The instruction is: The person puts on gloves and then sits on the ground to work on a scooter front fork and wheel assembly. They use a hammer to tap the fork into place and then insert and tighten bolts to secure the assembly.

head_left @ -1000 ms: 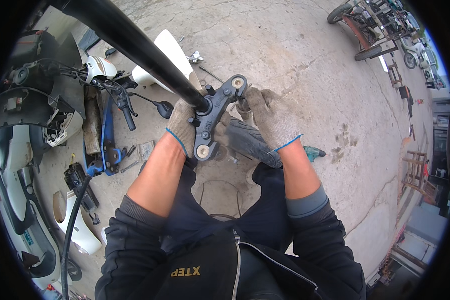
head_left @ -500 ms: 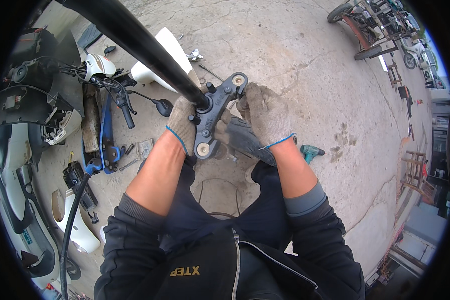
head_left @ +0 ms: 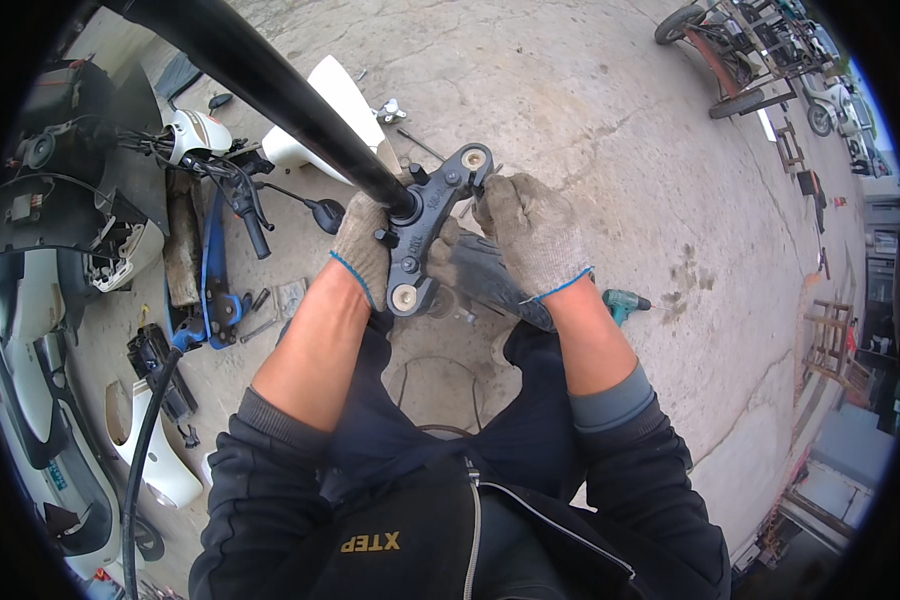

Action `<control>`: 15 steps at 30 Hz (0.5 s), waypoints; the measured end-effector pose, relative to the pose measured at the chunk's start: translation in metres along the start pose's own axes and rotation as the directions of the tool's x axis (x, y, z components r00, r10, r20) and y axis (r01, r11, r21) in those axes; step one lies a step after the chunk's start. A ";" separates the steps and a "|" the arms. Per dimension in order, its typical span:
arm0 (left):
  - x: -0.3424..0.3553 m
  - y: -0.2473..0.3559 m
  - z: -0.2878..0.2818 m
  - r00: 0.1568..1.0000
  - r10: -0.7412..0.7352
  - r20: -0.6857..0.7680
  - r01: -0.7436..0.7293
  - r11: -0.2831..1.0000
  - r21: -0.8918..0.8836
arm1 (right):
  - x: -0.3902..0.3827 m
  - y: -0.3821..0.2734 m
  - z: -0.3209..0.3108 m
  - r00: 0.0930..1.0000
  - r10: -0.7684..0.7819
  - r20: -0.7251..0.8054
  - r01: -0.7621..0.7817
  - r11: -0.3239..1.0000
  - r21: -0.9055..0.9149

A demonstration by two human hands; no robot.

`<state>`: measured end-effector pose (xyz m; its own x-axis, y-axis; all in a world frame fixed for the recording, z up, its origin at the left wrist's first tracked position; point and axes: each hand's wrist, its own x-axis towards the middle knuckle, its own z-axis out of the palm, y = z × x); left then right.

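Black bracket (head_left: pixel 435 228) between gloved left hand (head_left: pixel 362 250) and gloved right hand (head_left: pixel 535 230); black tube (head_left: pixel 270 85) joined at bracket's middle; left hand wrapped round bracket from left, fingers showing past its right edge; right hand at bracket's upper right end, fingers curled, cannot tell if holding anything; bracket probably metal, stiff, fairly heavy; tube looks slick; surest hold likely bracket's flat middle; teal drill (head_left: pixel 622 303) right of bracket.

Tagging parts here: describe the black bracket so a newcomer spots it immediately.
Follow the thick black tube from the upper left to its lower end. There, held by the gloved left hand, is the black bracket. Unlike the tube, it has a pale, round fitting at each end.
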<state>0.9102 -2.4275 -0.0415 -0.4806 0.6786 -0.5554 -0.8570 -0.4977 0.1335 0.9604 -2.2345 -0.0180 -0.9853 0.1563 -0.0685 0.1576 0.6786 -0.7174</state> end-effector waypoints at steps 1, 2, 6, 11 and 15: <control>0.000 0.000 0.000 1.000 0.001 0.008 -0.001 1.000 0.012 | -0.001 0.000 -0.001 0.999 0.026 0.036 -0.027 0.999 0.023; -0.001 0.000 -0.001 1.000 -0.001 0.005 0.001 1.000 0.016 | -0.003 0.000 -0.002 1.000 0.015 -0.001 -0.015 1.000 -0.001; 0.002 0.002 -0.005 0.995 -0.056 0.083 0.057 0.998 -0.009 | -0.008 0.001 -0.002 0.994 -0.041 -0.102 0.032 0.995 -0.094; 0.002 0.005 -0.008 0.995 -0.093 0.046 0.092 0.996 0.004 | 0.005 0.000 0.003 1.000 -0.011 0.010 0.011 1.000 -0.006; 0.003 0.005 -0.009 0.992 -0.107 0.071 0.105 0.994 0.033 | 0.001 0.000 0.005 0.997 -0.042 -0.064 0.038 0.997 -0.070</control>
<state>0.9063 -2.4328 -0.0496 -0.3977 0.7648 -0.5069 -0.9085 -0.4053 0.1014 0.9585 -2.2379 -0.0211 -0.9849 0.1732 0.0063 0.1246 0.7329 -0.6688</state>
